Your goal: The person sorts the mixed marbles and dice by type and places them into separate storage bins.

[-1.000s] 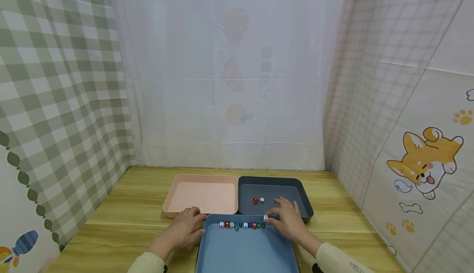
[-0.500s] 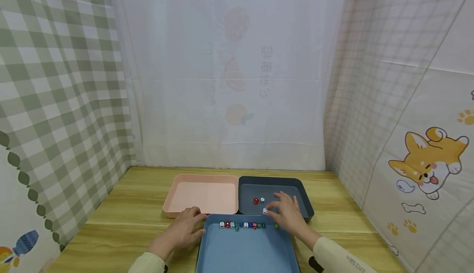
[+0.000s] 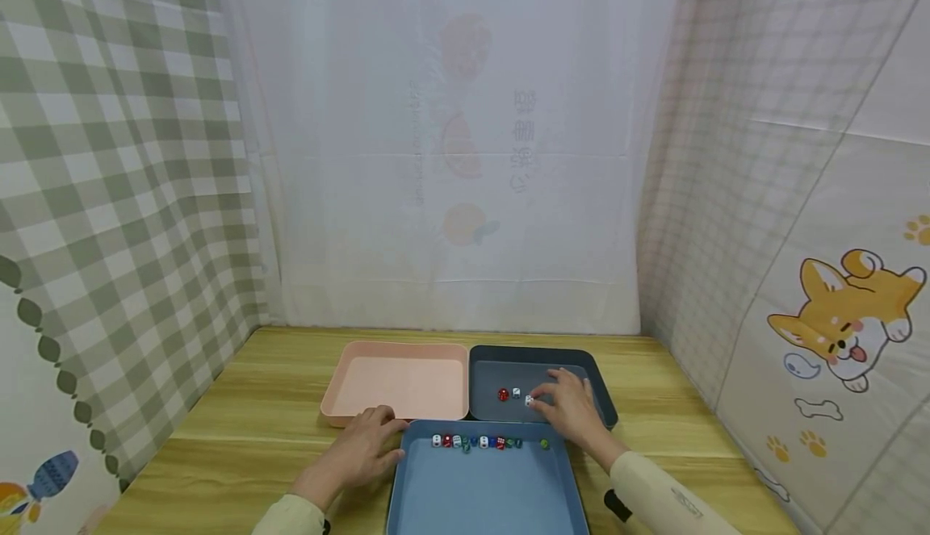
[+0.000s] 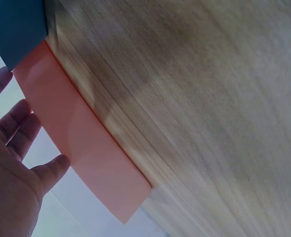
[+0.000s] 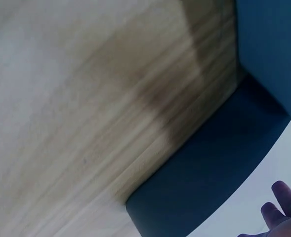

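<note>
My right hand pinches a white die between thumb and fingertips, low over the dark grey tray. Just left of it in that tray lie another white die and a red die. My left hand rests with relaxed fingers at the blue tray's upper left corner, beside the pink tray; in the left wrist view its fingers are spread along the pink tray's edge. Along the far side of the blue tray sits a row of small white, red, blue and green dice.
A lone green die lies at the right of the blue tray. All three trays adjoin on a wood-grain table. A white curtain hangs behind, with a green checked cloth at left and a printed cloth at right.
My right hand has carried the white die from the blue tray's far edge forward into the dark grey tray, uncovering the green die. The left hand has stayed put.
</note>
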The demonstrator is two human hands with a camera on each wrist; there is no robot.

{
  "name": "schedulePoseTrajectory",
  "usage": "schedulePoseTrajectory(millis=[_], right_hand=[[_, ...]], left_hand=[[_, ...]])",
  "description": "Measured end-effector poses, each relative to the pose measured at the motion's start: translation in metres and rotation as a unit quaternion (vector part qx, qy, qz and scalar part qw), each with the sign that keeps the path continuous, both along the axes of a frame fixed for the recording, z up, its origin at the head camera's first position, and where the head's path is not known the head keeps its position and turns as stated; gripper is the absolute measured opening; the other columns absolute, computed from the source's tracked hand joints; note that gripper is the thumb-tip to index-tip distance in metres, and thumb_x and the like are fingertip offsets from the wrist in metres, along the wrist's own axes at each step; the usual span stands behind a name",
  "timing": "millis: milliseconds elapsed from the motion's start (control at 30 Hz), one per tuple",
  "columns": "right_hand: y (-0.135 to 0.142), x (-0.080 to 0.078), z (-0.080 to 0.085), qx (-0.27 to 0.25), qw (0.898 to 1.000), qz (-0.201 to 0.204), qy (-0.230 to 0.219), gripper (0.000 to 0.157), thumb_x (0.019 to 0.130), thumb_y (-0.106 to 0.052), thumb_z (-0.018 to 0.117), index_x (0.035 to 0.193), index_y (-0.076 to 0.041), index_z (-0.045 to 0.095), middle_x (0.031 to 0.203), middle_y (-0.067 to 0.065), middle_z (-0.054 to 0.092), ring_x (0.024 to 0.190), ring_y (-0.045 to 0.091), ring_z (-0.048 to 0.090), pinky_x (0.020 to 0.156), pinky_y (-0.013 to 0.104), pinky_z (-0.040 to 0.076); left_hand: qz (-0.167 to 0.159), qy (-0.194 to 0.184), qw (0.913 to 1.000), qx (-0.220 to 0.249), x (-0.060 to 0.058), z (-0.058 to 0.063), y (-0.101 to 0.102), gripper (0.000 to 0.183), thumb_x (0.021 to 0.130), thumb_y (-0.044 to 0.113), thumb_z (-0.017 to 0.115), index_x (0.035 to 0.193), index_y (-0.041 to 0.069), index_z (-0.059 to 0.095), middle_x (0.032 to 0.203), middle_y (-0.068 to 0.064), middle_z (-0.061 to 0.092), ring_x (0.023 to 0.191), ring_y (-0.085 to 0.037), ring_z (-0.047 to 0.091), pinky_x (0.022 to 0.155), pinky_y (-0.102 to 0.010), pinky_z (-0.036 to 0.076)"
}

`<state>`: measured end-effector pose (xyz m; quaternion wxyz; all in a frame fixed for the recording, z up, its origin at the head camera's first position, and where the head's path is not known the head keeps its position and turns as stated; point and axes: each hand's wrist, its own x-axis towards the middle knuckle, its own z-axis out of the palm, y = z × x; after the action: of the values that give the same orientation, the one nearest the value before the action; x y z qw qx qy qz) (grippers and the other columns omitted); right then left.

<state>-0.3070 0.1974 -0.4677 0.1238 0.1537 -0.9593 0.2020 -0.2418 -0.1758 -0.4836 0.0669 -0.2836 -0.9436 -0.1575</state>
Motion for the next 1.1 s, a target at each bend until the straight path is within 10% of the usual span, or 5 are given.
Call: schedulePoseTrajectory(millis=[1100], right_hand=[[0.006, -0.039, -0.014, 0.054, 0.996, -0.066, -0.031, 0.016, 0.088, -0.027, 0.076, 0.1, -0.017, 0.079, 0.129, 0.024, 0.06, 0.127, 0.047, 0.046, 0.103, 0.074, 0.024]], left_hand=[[-0.009, 0.012, 0.9999, -0.003, 0.001, 0.001, 0.0, 0.037, 0.094, 0.027, 0.069, 0.126, 0.01, 0.064, 0.116, -0.006, 0.052, 0.102, -0.024, 0.05, 0.091, -0.047, 0.044]])
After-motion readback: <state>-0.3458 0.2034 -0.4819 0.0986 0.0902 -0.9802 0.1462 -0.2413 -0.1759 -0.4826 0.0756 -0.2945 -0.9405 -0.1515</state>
